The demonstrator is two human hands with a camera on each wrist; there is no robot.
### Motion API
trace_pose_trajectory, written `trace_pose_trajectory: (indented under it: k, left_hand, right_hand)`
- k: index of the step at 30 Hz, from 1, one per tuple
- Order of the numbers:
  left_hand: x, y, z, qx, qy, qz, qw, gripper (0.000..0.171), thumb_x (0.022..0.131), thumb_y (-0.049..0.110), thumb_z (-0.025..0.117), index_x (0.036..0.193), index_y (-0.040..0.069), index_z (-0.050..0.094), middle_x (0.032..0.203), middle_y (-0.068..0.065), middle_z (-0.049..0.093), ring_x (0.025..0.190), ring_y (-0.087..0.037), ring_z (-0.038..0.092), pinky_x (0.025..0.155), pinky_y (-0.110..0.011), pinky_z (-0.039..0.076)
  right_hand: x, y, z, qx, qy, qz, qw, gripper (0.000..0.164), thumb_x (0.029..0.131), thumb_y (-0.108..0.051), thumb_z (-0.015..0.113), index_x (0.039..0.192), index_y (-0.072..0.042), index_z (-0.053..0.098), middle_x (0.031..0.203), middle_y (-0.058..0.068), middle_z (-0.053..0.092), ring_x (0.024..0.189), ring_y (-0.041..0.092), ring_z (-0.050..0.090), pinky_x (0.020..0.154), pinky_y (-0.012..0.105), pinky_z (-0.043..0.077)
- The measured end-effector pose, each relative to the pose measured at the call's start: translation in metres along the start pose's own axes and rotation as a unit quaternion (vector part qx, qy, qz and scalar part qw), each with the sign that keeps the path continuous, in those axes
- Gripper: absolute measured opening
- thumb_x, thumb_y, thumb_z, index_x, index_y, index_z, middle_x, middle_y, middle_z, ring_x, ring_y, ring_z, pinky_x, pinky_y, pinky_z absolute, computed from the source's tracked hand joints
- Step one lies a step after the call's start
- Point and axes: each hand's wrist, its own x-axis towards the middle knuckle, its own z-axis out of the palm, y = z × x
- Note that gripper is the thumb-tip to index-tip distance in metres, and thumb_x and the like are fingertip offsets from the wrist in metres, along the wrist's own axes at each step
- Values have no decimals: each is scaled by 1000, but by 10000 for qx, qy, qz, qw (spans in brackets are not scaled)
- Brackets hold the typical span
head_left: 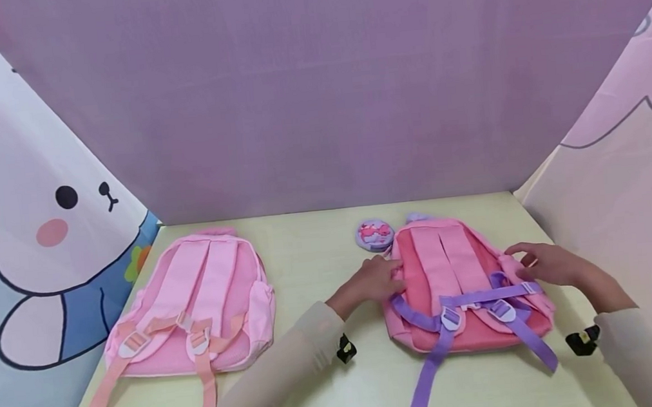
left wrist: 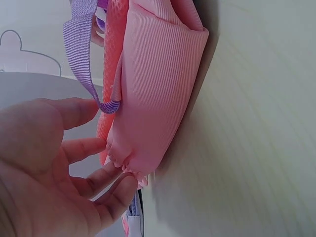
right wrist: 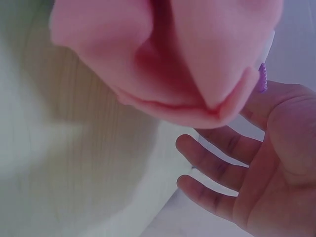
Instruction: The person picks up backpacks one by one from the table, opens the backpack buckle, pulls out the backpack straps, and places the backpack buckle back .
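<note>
A pink backpack (head_left: pixel 444 261) with purple webbing straps (head_left: pixel 434 375) lies on the table, its shoulder-strap side facing up. At its left side is my left hand (head_left: pixel 375 280); in the left wrist view the fingertips touch the ribbed pink side panel (left wrist: pixel 158 74), and the thumb lies close to a purple strap (left wrist: pixel 81 47). My right hand (head_left: pixel 555 264) is at the backpack's right side, fingers spread and loosely bent. Seen from the right wrist, a sagging pink side pocket (right wrist: pixel 217 59) covers part of the thumb. A small round purple-and-pink pouch (head_left: pixel 374 234) sits beside the upper left corner.
A second pink backpack (head_left: pixel 228 283) with peach straps (head_left: pixel 102 404) lies at the left of the pale table (head_left: pixel 312 243). A purple panel (head_left: pixel 317 101) stands behind the table. Printed cloths flank both sides, the left one (head_left: pixel 34 255) showing a cartoon animal.
</note>
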Motion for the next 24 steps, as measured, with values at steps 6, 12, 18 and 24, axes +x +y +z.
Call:
trace_pose_trajectory:
  k: [6,12,18,24]
  left_hand:
    - [8,13,5,-57,-128,-19,9999,40,98,37,60,136,24,62,95,-1,60,108,-20,53,87,-30,41]
    - [18,24,14,-101,-149,100,9998,34,97,36,61,129,26,65,119,1,68,124,-21,53,102,-36,41]
    - [23,32,19,-311,-69,431,9986,13,96,32,67,103,22,64,85,2,56,90,-11,54,72,-22,41]
    - [21,37,23,-513,-130,427,9977,13,97,32,67,104,22,65,108,3,61,122,-13,51,84,-22,43]
  right_hand:
    - [-9,12,-8,-189,13,116,9998,47,92,-12,70,134,3,53,105,24,67,92,32,67,74,45,58]
    - [-14,23,-14,-246,-19,211,9995,46,92,-9,68,133,5,53,106,27,66,93,36,67,76,50,58]
    - [-18,33,-20,-398,62,245,9989,46,90,-7,69,131,8,54,104,28,67,92,37,66,75,50,58]
    - [-21,39,-21,-397,17,544,9977,49,90,-9,69,133,8,52,106,30,65,93,38,65,75,51,59]
